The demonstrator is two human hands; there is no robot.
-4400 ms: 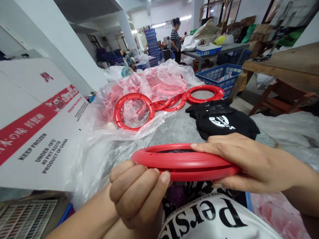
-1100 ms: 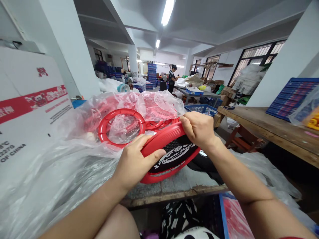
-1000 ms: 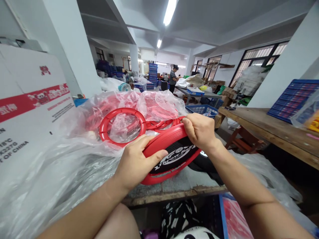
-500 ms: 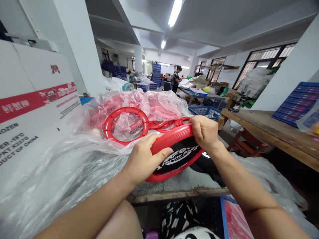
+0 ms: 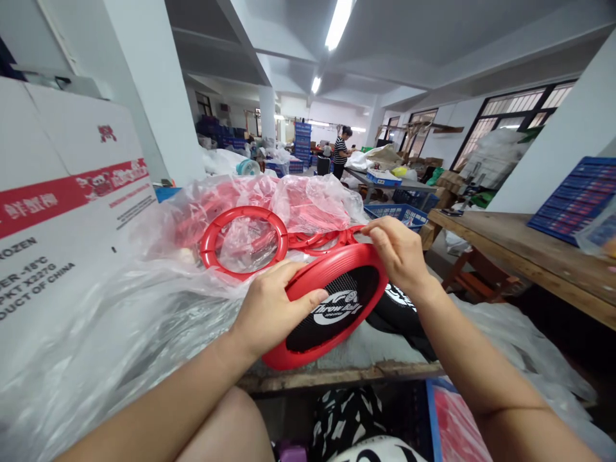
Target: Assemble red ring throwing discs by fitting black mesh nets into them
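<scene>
— Where's the disc?

— The red disc (image 5: 308,285) is right between my grips, tilted face-up toward me. Its low edge is down by the tabletop (image 5: 375,351). Resting or just clear of it, I can't tell.

— And the grips?

— Left grip (image 5: 272,309) is clamped on the near-left rim, thumb on top, fingers underneath. Right grip (image 5: 398,253) pinches the far rim, fingertips hooked over the edge.

— What makes this go well?

— I'd say the black mesh (image 5: 349,285) has to sit flat and centred inside the rim, with the logo unwrinkled. So the left grip is the anchor, and the right grip should work round the rim in short presses, not one big squeeze. Squeezing across the whole hoop could bow it and pop the mesh out.

— Anything in the way?

— A loose red ring (image 5: 240,212) sits just beyond my left grip on the plastic bag (image 5: 312,199), touching nothing I hold. Spare mesh pieces (image 5: 397,314) lie under my right wrist, and I'd hold the disc clear of them.
</scene>
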